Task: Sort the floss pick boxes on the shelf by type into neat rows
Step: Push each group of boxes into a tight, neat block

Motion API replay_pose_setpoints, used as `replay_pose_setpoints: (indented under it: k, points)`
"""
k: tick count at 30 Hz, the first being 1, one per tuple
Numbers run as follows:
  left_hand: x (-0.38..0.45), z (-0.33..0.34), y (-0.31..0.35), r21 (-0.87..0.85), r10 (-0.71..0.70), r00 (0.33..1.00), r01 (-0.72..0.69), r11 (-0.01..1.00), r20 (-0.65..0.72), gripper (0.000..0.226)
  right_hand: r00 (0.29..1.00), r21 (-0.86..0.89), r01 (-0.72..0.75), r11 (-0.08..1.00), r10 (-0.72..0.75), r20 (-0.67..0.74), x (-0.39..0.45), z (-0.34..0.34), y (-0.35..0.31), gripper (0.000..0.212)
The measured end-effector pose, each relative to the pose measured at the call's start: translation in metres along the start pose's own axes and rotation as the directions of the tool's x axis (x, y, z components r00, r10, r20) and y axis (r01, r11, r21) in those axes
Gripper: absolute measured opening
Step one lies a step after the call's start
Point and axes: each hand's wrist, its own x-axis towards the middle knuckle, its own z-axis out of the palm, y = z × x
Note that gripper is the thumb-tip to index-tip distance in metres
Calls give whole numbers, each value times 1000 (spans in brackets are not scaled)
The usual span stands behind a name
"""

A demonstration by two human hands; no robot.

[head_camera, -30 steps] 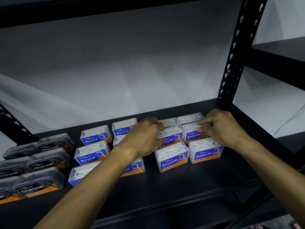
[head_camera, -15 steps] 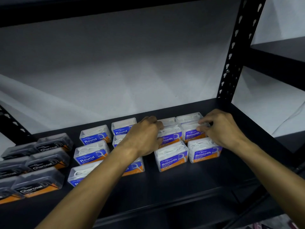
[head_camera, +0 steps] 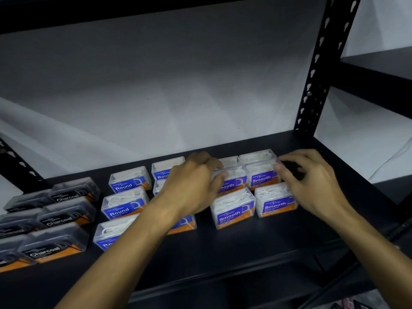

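Clear floss pick boxes stand on the black shelf (head_camera: 256,248) in three groups: black Charcoal boxes (head_camera: 66,216) at the left, blue Round boxes (head_camera: 123,202) in the middle, blue Smooth boxes (head_camera: 234,209) at the right. My left hand (head_camera: 191,186) curls over the left end of the middle-row Smooth box (head_camera: 234,180), thumb on its front corner, and hides some Round boxes. My right hand (head_camera: 312,186) has its fingers spread, with fingertips touching the right end of the neighbouring Smooth box (head_camera: 262,175).
A perforated black upright (head_camera: 318,70) rises at the shelf's back right corner. A white wall (head_camera: 156,85) backs the shelf, and another black shelf (head_camera: 383,79) lies to the right. Bare shelf surface runs along the front edge.
Both hands stay at the middle row of Smooth boxes with only slight shifts. The right hand's fingers have spread a little at the box's end.
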Motion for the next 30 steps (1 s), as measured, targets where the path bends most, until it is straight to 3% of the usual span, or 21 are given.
replay_pose_setpoints:
  k: [5, 8, 11, 30]
  points:
    - [-27, 9, 20, 113, 53, 998, -55, 992, 20, 60, 998, 45, -44, 998, 46, -32, -48, 4, 1, 66]
    - [-36, 19, 27, 181, 61, 998, -59, 982, -3, 60, 995, 129, -95, 987, 93, 20, -68, 14, 4, 79]
    - [-39, 27, 29, 242, 58, 998, -60, 968, 15, 56, 995, 88, -95, 992, 92, 42, -77, 24, 8, 86]
    - [-28, 64, 44, 137, -95, 979, 120, 983, -179, 49, 994, 38, -75, 996, 78, -75, -51, 47, 13, 77]
